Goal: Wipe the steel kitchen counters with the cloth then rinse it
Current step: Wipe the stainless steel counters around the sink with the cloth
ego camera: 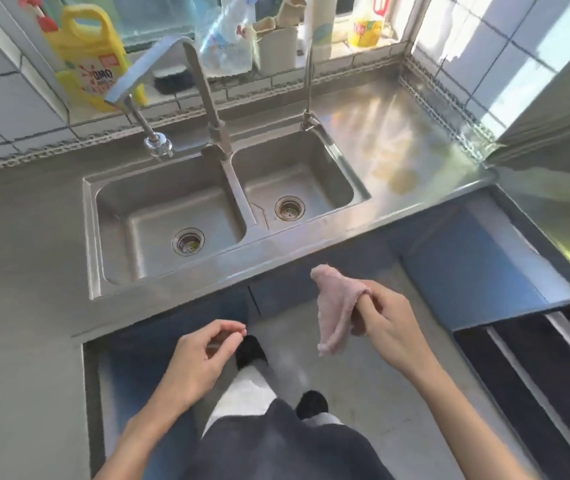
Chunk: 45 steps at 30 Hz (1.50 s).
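Observation:
My right hand (392, 325) grips a pale pink cloth (335, 306), which hangs limp in the air just in front of the counter's front edge. My left hand (204, 355) hovers lower and to the left with loosely curled fingers and holds nothing. The steel counter (411, 143) runs along the wall, with a double sink (166, 220) set into it; both basins look empty and each has a round drain. A tall faucet (186, 74) rises behind the divider between the basins. No water is running.
On the window ledge stand a yellow detergent jug (86, 53), a clear plastic bottle (228, 39), a white holder (276, 46) and a small yellow bottle (366, 26). A second steel surface (560, 216) sits at the right. My legs and black shoes are below.

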### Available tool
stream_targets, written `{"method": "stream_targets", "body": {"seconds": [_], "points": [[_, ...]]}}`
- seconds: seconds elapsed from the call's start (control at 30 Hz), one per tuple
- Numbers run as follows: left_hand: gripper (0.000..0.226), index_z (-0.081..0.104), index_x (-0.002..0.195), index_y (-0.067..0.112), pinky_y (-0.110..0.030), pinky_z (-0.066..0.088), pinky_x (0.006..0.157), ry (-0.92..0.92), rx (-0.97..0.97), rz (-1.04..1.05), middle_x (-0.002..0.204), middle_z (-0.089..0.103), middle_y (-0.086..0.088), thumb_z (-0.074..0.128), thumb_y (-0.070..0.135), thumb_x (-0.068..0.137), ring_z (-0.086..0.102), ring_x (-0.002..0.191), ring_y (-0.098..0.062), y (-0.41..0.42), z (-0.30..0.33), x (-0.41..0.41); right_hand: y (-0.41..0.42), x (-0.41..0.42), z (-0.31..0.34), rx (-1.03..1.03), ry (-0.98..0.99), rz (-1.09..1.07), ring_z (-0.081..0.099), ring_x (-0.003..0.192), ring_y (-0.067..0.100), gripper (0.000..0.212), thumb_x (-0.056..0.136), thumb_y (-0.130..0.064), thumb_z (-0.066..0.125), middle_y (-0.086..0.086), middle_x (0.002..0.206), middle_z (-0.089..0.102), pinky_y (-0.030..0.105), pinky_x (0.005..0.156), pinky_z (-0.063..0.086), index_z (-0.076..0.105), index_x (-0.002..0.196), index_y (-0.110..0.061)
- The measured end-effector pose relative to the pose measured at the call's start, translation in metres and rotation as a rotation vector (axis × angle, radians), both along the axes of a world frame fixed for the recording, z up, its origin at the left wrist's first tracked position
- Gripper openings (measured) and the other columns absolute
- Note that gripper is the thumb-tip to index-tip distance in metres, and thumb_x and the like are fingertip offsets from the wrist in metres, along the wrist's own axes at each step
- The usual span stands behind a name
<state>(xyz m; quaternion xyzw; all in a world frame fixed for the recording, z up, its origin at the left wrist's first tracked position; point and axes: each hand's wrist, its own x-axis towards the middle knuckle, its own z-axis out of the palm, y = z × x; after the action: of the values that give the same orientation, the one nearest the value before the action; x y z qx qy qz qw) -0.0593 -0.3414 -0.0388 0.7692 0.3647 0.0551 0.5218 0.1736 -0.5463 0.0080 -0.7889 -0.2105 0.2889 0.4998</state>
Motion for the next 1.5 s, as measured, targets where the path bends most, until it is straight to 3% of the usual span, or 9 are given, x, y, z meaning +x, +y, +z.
{"method": "stream_targets", "body": {"seconds": [0.1, 0.2, 0.33, 0.43, 0.6, 0.87, 1.13, 1.33, 1.5], "points": [[0.017, 0.078, 0.103, 0.031, -0.012, 0.054, 0.086, 0.033, -0.032, -0.159, 0.099, 0.08, 0.021, 0.069, 0.017, 0.101, 0.075, 0.096, 0.001, -0.022, 0.002, 0.016, -0.054, -0.021, 0.003, 0.019, 0.061, -0.164, 0.061, 0.066, 0.006, 0.037, 0.107, -0.01, 0.049, -0.007, 0.077, 0.075, 0.03, 0.059, 0.054, 0.078, 0.1, -0.031], [0.017, 0.077, 0.103, 0.032, -0.015, 0.055, 0.086, 0.045, -0.022, -0.262, 0.1, 0.08, 0.021, 0.068, 0.018, 0.102, 0.075, 0.096, 0.0, -0.031, -0.001, 0.026, -0.087, -0.036, 0.003, -0.004, 0.081, -0.263, 0.066, 0.074, 0.028, 0.036, 0.108, -0.014, 0.05, 0.009, 0.086, 0.076, 0.056, 0.075, 0.059, 0.079, 0.105, -0.034], [0.015, 0.077, 0.104, 0.033, -0.025, 0.057, 0.089, 0.024, -0.019, -0.439, 0.103, 0.08, 0.021, 0.068, 0.021, 0.102, 0.076, 0.098, -0.002, -0.035, -0.002, 0.054, -0.13, -0.058, 0.002, -0.039, 0.067, -0.423, 0.066, 0.092, 0.047, 0.036, 0.109, -0.019, 0.048, 0.01, 0.092, 0.077, 0.065, 0.086, 0.055, 0.077, 0.111, -0.039], [0.015, 0.076, 0.104, 0.034, -0.025, 0.059, 0.086, 0.01, 0.001, -0.618, 0.104, 0.079, 0.021, 0.068, 0.022, 0.102, 0.076, 0.098, -0.002, -0.036, -0.001, 0.091, -0.156, -0.078, 0.005, -0.078, 0.056, -0.629, 0.071, 0.083, 0.029, 0.035, 0.109, -0.02, 0.048, 0.004, 0.09, 0.078, 0.052, 0.082, 0.06, 0.076, 0.11, -0.04], [0.011, 0.076, 0.104, 0.033, -0.031, 0.061, 0.087, -0.034, 0.029, -0.841, 0.103, 0.079, 0.021, 0.068, 0.027, 0.1, 0.076, 0.096, -0.005, -0.046, -0.004, 0.148, -0.184, -0.097, 0.01, -0.076, 0.001, -0.869, 0.057, 0.065, 0.007, 0.037, 0.108, -0.016, 0.05, 0.001, 0.081, 0.075, 0.017, 0.058, 0.049, 0.078, 0.098, -0.039], [0.01, 0.077, 0.104, 0.03, -0.036, 0.062, 0.087, -0.056, 0.031, -0.934, 0.101, 0.079, 0.019, 0.067, 0.029, 0.1, 0.076, 0.094, -0.005, -0.074, -0.01, 0.223, -0.212, -0.064, 0.009, -0.003, 0.036, -1.049, 0.054, 0.056, -0.002, 0.031, 0.108, -0.009, 0.049, -0.014, 0.065, 0.069, 0.007, 0.056, 0.046, 0.077, 0.098, -0.018], [0.014, 0.076, 0.106, 0.035, -0.028, 0.059, 0.088, -0.041, 0.021, -0.872, 0.105, 0.079, 0.019, 0.065, 0.038, 0.099, 0.076, 0.099, -0.003, -0.126, -0.007, 0.317, -0.261, 0.049, 0.003, 0.113, 0.018, -1.033, 0.055, 0.055, 0.0, 0.033, 0.107, -0.002, 0.048, -0.012, 0.064, 0.067, 0.009, 0.055, 0.047, 0.073, 0.088, -0.012], [0.014, 0.077, 0.108, 0.033, -0.026, 0.06, 0.088, -0.045, 0.063, -0.821, 0.105, 0.08, 0.02, 0.068, 0.026, 0.101, 0.076, 0.098, -0.001, -0.171, 0.003, 0.396, -0.316, 0.158, 0.005, 0.077, -0.008, -0.884, 0.061, 0.07, 0.0, 0.031, 0.108, -0.01, 0.049, -0.003, 0.083, 0.075, 0.011, 0.062, 0.05, 0.075, 0.095, -0.022], [0.015, 0.076, 0.11, 0.037, -0.016, 0.057, 0.084, -0.042, 0.046, -0.771, 0.107, 0.079, 0.022, 0.066, 0.033, 0.099, 0.076, 0.097, 0.0, -0.199, 0.004, 0.442, -0.353, 0.235, -0.003, 0.032, -0.019, -0.764, 0.073, 0.094, 0.018, 0.029, 0.11, -0.02, 0.047, -0.004, 0.095, 0.078, 0.042, 0.082, 0.061, 0.075, 0.101, -0.025]]}}
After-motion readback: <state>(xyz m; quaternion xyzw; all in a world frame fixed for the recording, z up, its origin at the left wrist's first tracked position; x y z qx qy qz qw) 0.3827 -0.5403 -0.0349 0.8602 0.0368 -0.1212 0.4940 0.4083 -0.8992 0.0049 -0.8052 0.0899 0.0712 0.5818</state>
